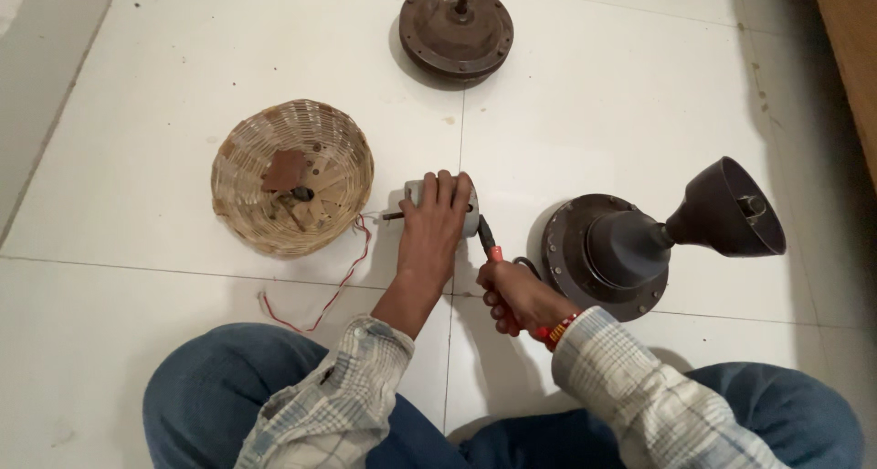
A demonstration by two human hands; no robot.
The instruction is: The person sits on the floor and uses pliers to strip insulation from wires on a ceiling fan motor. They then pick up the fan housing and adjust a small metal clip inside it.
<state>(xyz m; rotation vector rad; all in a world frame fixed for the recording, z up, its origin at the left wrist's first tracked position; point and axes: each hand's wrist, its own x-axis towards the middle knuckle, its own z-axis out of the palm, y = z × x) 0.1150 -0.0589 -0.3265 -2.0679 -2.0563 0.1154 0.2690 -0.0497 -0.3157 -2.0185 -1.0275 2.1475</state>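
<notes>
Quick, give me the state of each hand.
Left hand: closed over a small grey cylinder on the floor.
Right hand: gripping a red-handled tool.

I saw a small grey cylindrical part [470, 215] lying on the white tiled floor, red and white wires [340, 282] trailing left, a red-handled tool [491, 246] touching its right end.

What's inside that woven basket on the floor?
The woven basket holds a flat brown piece, a small dark metal part and what look like thin sticks or bolts. Anything beneath the brown piece is covered, so I cannot tell.
</notes>
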